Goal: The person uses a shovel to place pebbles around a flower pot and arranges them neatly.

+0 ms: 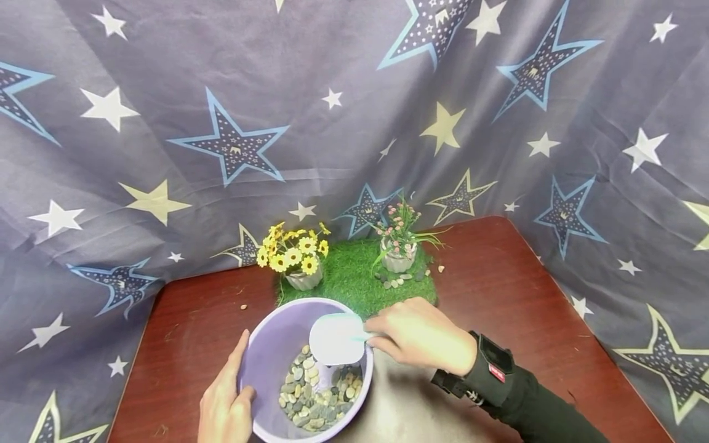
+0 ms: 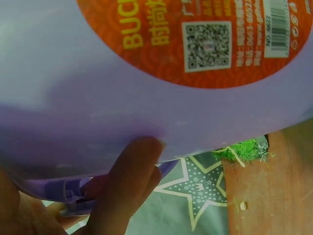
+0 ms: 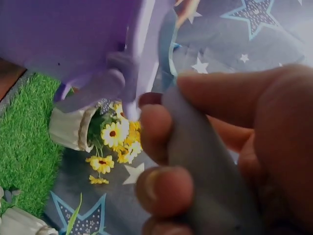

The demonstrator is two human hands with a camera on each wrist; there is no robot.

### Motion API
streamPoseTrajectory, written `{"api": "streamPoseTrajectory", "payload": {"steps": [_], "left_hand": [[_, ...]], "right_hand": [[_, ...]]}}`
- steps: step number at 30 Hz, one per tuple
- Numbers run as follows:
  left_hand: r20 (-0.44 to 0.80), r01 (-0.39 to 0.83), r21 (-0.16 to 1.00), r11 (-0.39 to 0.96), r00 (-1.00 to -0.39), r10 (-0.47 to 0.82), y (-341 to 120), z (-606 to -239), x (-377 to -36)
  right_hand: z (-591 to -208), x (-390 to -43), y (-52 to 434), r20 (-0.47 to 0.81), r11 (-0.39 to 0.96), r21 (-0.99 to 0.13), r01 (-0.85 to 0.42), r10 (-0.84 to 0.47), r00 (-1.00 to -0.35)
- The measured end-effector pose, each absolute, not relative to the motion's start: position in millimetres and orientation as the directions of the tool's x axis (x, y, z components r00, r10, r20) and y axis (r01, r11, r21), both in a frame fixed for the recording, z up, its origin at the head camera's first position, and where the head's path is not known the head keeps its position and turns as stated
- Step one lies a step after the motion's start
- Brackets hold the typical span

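A purple bucket (image 1: 260, 363) labelled "BUCK…" is gripped by the left hand (image 1: 224, 400); a white scoop (image 1: 336, 338) is pinched by the right hand (image 1: 418, 335) above a red-brown table (image 1: 498, 289), star-printed cloth (image 1: 166, 123) behind.

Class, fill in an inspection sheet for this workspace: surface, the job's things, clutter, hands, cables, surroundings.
Surface: dark red wooden table, partly under a green grass mat.
Job's things: purple bucket holding pebbles; white scoop over it.
Clutter: stray pebbles on the mat; yellow flower pot and pink flower pot.
Hands: left hand holds the bucket rim; right hand grips the scoop handle.
Cables: nothing seen.
Surroundings: star-patterned cloth behind and beside the table.
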State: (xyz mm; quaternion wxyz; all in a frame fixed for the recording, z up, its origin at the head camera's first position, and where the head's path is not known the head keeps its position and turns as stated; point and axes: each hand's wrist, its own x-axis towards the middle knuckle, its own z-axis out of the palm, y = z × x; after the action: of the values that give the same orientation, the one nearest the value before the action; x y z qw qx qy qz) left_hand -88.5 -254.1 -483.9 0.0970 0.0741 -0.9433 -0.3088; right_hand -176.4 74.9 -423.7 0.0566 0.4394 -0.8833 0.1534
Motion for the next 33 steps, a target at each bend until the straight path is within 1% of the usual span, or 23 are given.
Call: {"api": "streamPoseTrajectory", "payload": {"steps": [4,8,12,15,18,22,26,30,33], "left_hand": [[0.202,-0.031,0.588,0.808,-0.962,-0.183,-249.3,-476.8,-89.5],[0.258,0.021,0.568,0.823,-0.954,-0.154,-246.3,-470.4,-94.1],[0.286,0.047,0.515,0.856,-0.951,-0.12,-244.5,-466.0,-93.1],[0.323,0.069,0.435,0.898,-0.942,-0.085,-240.7,-460.9,-90.7],[0.377,0.093,0.344,0.934,-0.925,-0.046,-231.4,-453.8,-89.6],[0.421,0.098,0.249,0.964,-0.907,-0.017,-211.4,-443.3,-88.1],[0.426,0.097,0.197,0.976,-0.905,0.004,-188.2,-438.0,-87.5],[0.432,0.121,0.159,0.98,-0.901,0.042,-167.7,-437.9,-86.8],[0.47,0.147,0.146,0.978,-0.88,0.063,-159.0,-439.3,-86.8]], "right_hand": [[-425.6,-177.7,67.6,0.242,0.55,-0.182,-0.815,-0.778,-0.58],[-429.3,-182.0,66.2,0.222,0.559,-0.196,-0.805,-0.775,-0.592],[-433.3,-183.8,68.1,0.217,0.569,-0.206,-0.796,-0.767,-0.604],[-435.1,-183.4,67.4,0.227,0.577,-0.172,-0.799,-0.766,-0.602],[-438.5,-182.6,64.2,0.24,0.607,-0.107,-0.787,-0.753,-0.613],[-449.2,-181.4,54.1,0.249,0.658,0.038,-0.752,-0.736,-0.63],[-463.1,-180.3,43.7,0.242,0.701,0.181,-0.689,-0.711,-0.66],[-474.0,-177.3,35.6,0.238,0.719,0.265,-0.642,-0.694,-0.679],[-481.8,-174.2,29.1,0.24,0.709,0.33,-0.623,-0.701,-0.672]]}}
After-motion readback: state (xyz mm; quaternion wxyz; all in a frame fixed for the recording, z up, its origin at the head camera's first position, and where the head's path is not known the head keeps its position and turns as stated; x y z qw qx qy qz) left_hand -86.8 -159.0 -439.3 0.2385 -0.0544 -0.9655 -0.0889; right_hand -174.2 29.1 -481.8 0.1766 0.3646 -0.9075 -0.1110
